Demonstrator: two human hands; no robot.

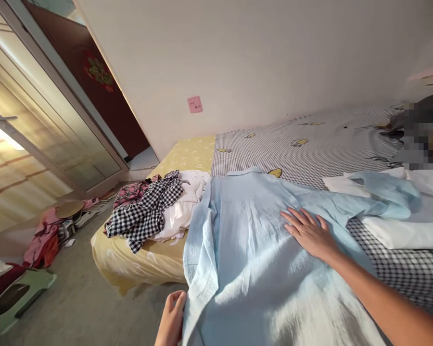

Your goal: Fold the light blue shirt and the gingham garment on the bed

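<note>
A light blue shirt [260, 226] lies spread on the bed, collar toward the wall, with its left sleeve folded inward over the body. My left hand [173, 312] is closed on the shirt's left edge, low in the view; its fingertips are partly hidden by the cloth. On the right part of the shirt my right hand [308, 233] rests flat, fingers spread. The right sleeve stretches out across folded white cloth [400, 233]. Wrinkles run down the middle of the shirt, and its lower end leaves the view.
On the yellow bed cover [130, 264] is a heap of clothes: a black-and-white checked garment [147, 211], white cloth [180, 216] and a patterned red piece [132, 193]. The checked bedsheet [263, 144] reaches the wall. A green stool [25, 293] stands on the floor at left.
</note>
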